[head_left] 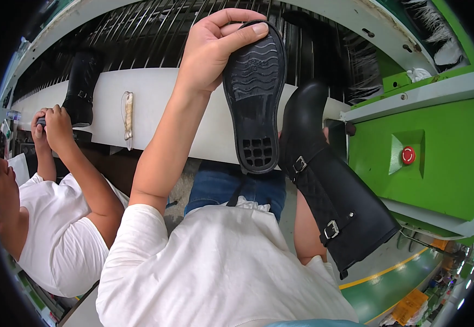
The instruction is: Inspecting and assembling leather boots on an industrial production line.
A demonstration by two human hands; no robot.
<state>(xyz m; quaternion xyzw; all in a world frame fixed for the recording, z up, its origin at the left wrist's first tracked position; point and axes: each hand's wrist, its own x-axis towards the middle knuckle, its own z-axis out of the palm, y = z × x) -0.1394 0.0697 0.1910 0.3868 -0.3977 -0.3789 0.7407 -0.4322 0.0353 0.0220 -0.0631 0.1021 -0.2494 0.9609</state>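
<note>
My left hand (pixel 210 46) pinches a black rubber sole (pixel 256 103) by its toe end, thumb across the front. Wavy tread and a square grid at the heel face me. Beside it on the right, a black boot (pixel 329 180) with two buckled straps is held tilted, toe up and shaft toward the lower right. Behind the boot my right hand (pixel 326 134) supports it; most of its fingers are hidden, with only a little skin showing at the boot's edges. The sole's heel end overlaps the white table's near edge, close to the boot's ankle.
A white table (pixel 160 109) runs in front of me, with a metal roller rack (pixel 155 27) behind it. A pale wrapped tool (pixel 128 117) lies there. On the left a co-worker (pixel 68 218) handles something dark near another boot (pixel 81 87). At right stands a green machine (pixel 438 158) with a red button.
</note>
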